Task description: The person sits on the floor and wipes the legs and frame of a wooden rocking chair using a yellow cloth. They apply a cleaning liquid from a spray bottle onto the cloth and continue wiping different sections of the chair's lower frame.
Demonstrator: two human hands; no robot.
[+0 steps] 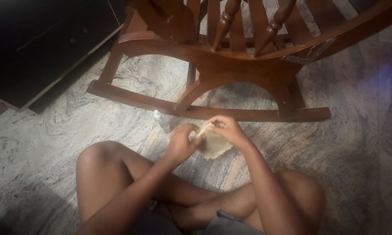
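On the veined stone floor (43,143), a wooden rocking chair (230,65) stands.

Bare arms and legs, grey shorts (228,224) (only partly visible).

There is one cloth (213,146), held between the left hand (180,143) and the right hand (228,129). Just beyond the left hand stands one small bottle (162,121), and beyond both hands is one wooden rocking chair (230,65).

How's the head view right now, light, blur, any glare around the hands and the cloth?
Head view: dim and soft; both hands, left hand and right hand, slightly blurred on the pale cloth; dark cabinet nearly black; faint purple flare at right edge; small bottle readable.
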